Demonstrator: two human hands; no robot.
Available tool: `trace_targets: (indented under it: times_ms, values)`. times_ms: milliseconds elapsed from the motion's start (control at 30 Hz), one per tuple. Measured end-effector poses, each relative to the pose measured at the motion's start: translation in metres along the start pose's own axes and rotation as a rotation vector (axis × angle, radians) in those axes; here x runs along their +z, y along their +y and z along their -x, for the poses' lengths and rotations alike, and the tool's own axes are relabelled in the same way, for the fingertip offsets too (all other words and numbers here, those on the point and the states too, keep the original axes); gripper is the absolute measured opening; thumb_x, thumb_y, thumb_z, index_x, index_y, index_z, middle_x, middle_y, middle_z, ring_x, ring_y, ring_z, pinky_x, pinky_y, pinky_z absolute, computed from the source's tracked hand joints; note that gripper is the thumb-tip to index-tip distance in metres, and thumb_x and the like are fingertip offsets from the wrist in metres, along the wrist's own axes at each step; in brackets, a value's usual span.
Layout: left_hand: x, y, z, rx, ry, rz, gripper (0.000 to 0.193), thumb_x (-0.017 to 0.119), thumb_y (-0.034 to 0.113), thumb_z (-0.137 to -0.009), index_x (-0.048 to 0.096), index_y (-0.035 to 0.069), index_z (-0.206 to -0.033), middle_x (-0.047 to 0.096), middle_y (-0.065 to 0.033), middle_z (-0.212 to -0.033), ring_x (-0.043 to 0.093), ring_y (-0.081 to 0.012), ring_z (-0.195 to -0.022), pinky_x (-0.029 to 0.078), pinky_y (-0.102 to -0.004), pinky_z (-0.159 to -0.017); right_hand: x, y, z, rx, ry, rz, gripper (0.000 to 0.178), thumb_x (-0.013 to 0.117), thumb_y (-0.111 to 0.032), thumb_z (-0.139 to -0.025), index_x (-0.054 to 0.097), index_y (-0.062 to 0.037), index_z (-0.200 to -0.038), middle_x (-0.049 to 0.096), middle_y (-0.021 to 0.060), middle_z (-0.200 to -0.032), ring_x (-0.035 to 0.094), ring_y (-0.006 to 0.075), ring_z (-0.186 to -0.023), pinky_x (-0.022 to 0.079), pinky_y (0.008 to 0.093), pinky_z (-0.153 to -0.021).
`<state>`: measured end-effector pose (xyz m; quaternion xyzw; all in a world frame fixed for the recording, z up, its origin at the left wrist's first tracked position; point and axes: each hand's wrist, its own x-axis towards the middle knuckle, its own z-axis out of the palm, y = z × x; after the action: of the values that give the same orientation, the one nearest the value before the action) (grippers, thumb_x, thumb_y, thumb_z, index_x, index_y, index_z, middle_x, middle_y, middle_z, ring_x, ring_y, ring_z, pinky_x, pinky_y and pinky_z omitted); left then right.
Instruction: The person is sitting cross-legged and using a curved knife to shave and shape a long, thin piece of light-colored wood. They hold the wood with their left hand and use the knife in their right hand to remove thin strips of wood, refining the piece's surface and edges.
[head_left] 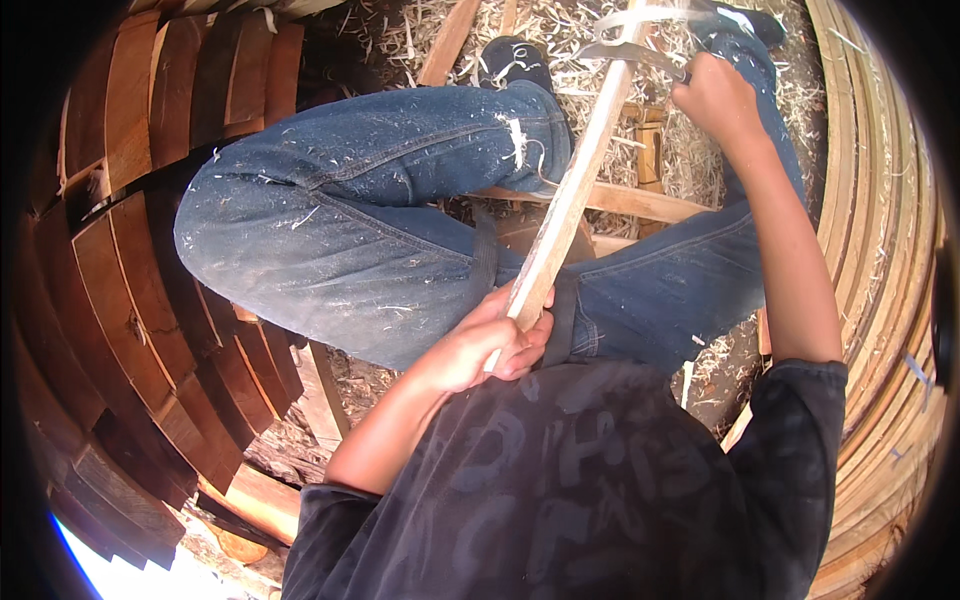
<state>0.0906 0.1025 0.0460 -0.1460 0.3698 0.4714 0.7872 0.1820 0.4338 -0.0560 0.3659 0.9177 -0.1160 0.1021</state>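
A long pale wooden strip (570, 200) slants from my waist up toward my feet. Its near end is gripped by my left hand (492, 345), with the fingers wrapped round it close to my belly. My right hand (718, 100) is closed at the far right, beyond my knees. From that fist a curved-bladed knife (635, 54) reaches left, its blade lying across the far part of the strip. The fist covers most of the knife's handle. A thin curled shaving (640, 15) arches over the strip just beyond the blade.
Stacked reddish-brown boards (130, 270) rise on the left. Long pale wood strips (865, 230) are piled on the right. Wood shavings (690, 170) cover the ground around my feet. My bent legs in jeans (330, 220) lie either side of the strip, with a wooden crosspiece (640, 203) between them.
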Motion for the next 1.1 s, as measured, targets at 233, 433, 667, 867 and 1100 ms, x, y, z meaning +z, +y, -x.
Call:
trace_targets:
  times_ms: [233,433,667,867,1100]
  values:
    - [-0.005,-0.001,-0.002,0.028,-0.017,-0.116,0.052,0.048,0.010,-0.061,0.038,0.003,-0.112,0.040,-0.0030,-0.073,0.039,-0.0087,-0.050,0.031,-0.0215,-0.044,-0.023,-0.053,0.057,-0.149,-0.190,-0.051,0.022,0.059,-0.017,-0.074,0.068,0.0020,-0.079,0.066,0.0227,-0.073,0.066,0.0380,-0.072,0.054,0.0448,-0.068]
    - [-0.002,0.005,-0.007,0.038,-0.001,-0.100,0.048,0.048,0.009,-0.064,0.039,0.004,-0.111,0.040,-0.0025,-0.073,0.038,-0.0083,-0.049,0.031,-0.0218,-0.044,-0.009,0.003,-0.005,0.015,-0.069,0.072,0.022,0.059,-0.016,-0.074,0.067,0.0028,-0.078,0.066,0.0241,-0.077,0.066,0.0397,-0.074,0.054,0.0453,-0.071]
    - [-0.006,-0.002,-0.003,0.033,-0.037,-0.122,0.052,0.048,0.009,-0.064,0.039,0.006,-0.115,0.041,-0.0026,-0.074,0.040,-0.0085,-0.051,0.032,-0.0224,-0.046,-0.026,-0.050,0.049,-0.164,-0.273,0.000,0.025,0.059,-0.019,-0.074,0.066,0.0034,-0.082,0.066,0.0249,-0.082,0.065,0.0410,-0.083,0.051,0.0494,-0.075]
    - [0.005,0.004,-0.005,0.025,0.017,-0.195,0.048,0.047,0.007,-0.066,0.040,0.005,-0.113,0.041,-0.0027,-0.073,0.039,-0.0080,-0.049,0.032,-0.0223,-0.045,0.006,0.035,-0.025,0.199,0.004,0.088,0.028,0.059,-0.020,-0.075,0.065,0.0040,-0.089,0.066,0.0264,-0.090,0.065,0.0409,-0.087,0.051,0.0493,-0.077]
    - [-0.006,0.001,-0.003,0.046,-0.016,-0.115,0.050,0.048,0.007,-0.063,0.040,0.005,-0.113,0.041,-0.0025,-0.072,0.040,-0.0081,-0.049,0.031,-0.0218,-0.045,-0.035,-0.048,0.041,0.020,-0.400,-0.089,0.027,0.061,-0.021,-0.081,0.066,0.0032,-0.091,0.066,0.0250,-0.080,0.065,0.0405,-0.082,0.050,0.0461,-0.075]
